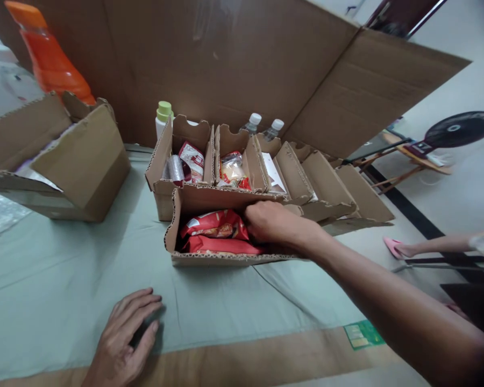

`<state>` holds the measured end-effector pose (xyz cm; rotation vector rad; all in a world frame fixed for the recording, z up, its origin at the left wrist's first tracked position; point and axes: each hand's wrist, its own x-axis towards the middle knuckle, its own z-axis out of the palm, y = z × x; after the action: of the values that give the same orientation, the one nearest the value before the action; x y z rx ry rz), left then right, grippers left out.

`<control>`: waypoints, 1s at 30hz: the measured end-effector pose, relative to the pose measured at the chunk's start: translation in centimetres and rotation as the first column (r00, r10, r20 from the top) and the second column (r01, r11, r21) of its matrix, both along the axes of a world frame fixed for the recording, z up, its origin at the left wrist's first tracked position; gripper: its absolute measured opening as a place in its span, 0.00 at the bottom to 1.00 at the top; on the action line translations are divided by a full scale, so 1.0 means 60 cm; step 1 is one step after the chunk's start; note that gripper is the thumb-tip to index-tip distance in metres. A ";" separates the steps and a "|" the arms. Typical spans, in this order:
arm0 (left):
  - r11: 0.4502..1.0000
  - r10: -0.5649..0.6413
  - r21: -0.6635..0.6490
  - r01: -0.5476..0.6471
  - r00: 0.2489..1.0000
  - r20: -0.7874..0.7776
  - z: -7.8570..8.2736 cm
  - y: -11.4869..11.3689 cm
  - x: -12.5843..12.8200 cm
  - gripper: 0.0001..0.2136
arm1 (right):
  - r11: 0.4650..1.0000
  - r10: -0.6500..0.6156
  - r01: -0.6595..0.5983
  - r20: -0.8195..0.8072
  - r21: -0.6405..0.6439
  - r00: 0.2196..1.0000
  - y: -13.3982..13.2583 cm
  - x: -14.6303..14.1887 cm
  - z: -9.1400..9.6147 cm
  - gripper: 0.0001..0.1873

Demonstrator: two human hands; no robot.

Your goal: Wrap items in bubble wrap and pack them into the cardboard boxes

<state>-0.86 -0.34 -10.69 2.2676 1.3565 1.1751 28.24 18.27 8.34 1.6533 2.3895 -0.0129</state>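
My right hand [272, 224] reaches into a small open cardboard box [210, 259] near the table's middle, its fingers curled down onto red snack packets [215, 224] lying inside. Whether the fingers grip a packet is hidden by the back of the hand. My left hand [125, 338] rests flat on the pale green table cover [64, 290] near the front edge, fingers stretched out and holding nothing.
Behind the near box stand more cardboard compartments [185, 161] with snack packets, then several empty ones to the right. Bottles [252, 122] stand behind them before a large cardboard sheet [242, 64]. An open box [64, 161] and orange bottle [48, 54] sit left. Another person's foot [399, 248] shows right.
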 end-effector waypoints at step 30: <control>0.919 0.270 -0.385 -0.082 0.844 0.464 0.193 -0.024 -0.006 0.32 | 0.967 -0.016 0.240 -0.924 0.082 0.381 -0.317 -0.033 -0.061 0.30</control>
<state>-1.21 -1.80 0.86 1.4627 1.4320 1.3384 26.24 -0.73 4.70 2.3565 3.0389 -1.0537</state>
